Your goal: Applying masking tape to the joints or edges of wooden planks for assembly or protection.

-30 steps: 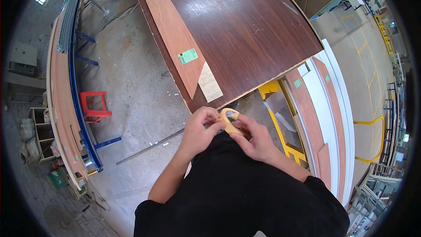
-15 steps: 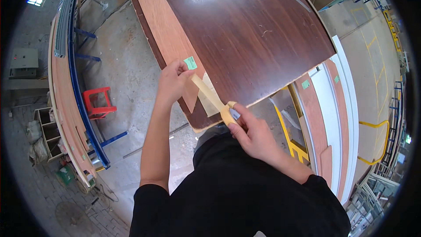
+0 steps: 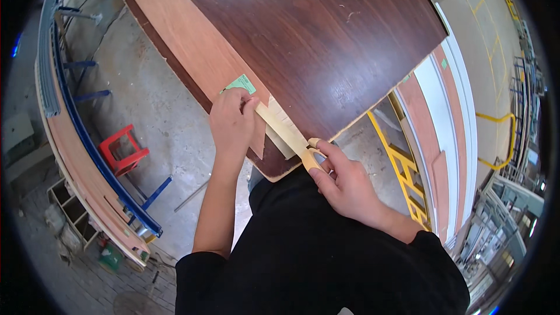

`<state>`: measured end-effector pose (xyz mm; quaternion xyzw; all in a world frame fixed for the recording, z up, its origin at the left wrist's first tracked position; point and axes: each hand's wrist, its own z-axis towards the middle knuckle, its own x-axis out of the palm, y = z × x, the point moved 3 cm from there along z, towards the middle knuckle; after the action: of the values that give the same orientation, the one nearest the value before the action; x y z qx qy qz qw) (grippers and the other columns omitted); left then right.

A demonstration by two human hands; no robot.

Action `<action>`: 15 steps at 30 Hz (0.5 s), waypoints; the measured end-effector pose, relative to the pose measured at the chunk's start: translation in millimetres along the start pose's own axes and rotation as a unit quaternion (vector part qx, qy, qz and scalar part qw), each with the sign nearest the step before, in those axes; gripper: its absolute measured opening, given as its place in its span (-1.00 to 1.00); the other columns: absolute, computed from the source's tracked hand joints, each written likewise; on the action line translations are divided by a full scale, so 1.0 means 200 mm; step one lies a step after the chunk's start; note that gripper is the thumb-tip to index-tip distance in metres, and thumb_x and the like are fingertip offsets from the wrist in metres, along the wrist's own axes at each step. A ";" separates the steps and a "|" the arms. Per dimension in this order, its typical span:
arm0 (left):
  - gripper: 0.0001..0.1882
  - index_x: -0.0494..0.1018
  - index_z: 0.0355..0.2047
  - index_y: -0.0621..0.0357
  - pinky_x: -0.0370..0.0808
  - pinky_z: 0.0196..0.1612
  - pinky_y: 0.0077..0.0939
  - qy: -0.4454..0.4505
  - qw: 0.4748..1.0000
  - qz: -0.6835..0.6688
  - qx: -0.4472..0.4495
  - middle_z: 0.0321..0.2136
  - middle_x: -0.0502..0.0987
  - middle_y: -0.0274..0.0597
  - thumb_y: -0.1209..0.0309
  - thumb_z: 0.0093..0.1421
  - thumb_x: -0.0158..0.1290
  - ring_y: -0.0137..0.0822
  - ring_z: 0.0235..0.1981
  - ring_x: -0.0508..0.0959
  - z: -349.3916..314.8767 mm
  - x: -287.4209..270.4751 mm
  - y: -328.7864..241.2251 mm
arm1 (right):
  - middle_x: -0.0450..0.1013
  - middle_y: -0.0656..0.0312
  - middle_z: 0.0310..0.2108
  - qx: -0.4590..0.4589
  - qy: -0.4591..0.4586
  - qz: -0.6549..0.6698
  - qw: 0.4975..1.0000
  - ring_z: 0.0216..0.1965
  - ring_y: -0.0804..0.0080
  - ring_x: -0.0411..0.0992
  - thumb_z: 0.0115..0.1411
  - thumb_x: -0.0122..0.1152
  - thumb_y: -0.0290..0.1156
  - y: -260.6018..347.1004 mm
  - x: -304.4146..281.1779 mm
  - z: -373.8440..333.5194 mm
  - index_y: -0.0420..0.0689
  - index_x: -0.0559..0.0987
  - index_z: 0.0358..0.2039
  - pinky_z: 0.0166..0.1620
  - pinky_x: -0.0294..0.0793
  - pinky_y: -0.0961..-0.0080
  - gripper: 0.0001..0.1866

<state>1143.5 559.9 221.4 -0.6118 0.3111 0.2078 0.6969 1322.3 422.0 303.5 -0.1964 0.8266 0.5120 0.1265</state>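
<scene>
A strip of pale yellow masking tape (image 3: 283, 127) is stretched between my two hands. My left hand (image 3: 232, 118) pinches its free end over a long reddish wood veneer strip (image 3: 186, 35). In my right hand (image 3: 344, 184) is the tape roll (image 3: 312, 160), gripped with thumb and fingers. Beneath the taut tape, short pale pieces (image 3: 280, 140) lie at the pointed end of the veneer strip. A green label (image 3: 244, 84) sits on the veneer just beyond my left fingers. All this rests on a dark brown wood-grain board (image 3: 326, 52).
A red plastic stool (image 3: 123, 150) stands on the floor to the left, near a blue-framed rack (image 3: 96, 140) of long boards. At right are white and reddish panels (image 3: 434, 90) and a yellow metal frame (image 3: 402, 169). The board's corner points toward my body.
The view has turned, so the board and rack appear shifted left. Both hands keep their hold on the tape, which still stretches between them.
</scene>
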 end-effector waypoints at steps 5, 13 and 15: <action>-0.86 0.52 -0.38 0.12 0.47 -0.24 -0.32 -0.059 0.987 0.090 0.122 -0.25 0.51 -0.17 0.49 0.03 0.24 -0.08 -0.32 0.52 -0.06 0.04 0.04 | 0.45 0.14 -0.59 0.019 -0.034 -0.033 0.999 -0.59 0.29 0.49 0.23 0.22 -0.45 0.04 0.05 -0.01 -0.20 0.35 0.18 -0.46 0.43 0.40 -0.49; -0.61 0.59 -0.14 0.12 0.36 0.04 -0.11 -0.034 0.975 0.107 0.192 -0.04 0.53 -0.18 0.26 0.01 0.30 -0.02 -0.01 0.42 -0.17 0.06 0.00 | 0.44 0.11 -0.59 0.010 -0.089 -0.056 0.994 -0.58 0.18 0.48 0.19 0.26 -0.44 0.04 0.09 -0.01 -0.19 0.40 0.13 -0.45 0.44 0.35 -0.51; -0.56 0.59 -0.11 0.12 0.32 0.09 -0.04 -0.034 0.971 0.127 0.201 0.01 0.53 -0.17 0.20 0.01 0.31 0.02 0.05 0.38 -0.17 0.07 0.03 | 0.45 0.10 -0.57 -0.019 -0.096 -0.072 0.993 -0.56 0.12 0.49 0.17 0.28 -0.44 0.05 0.10 -0.01 -0.20 0.42 0.10 -0.44 0.45 0.33 -0.53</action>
<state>1143.4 526.3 206.8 -0.4072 0.3982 0.2486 0.7835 1300.5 420.9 303.3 -0.2078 0.7843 0.5338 0.2383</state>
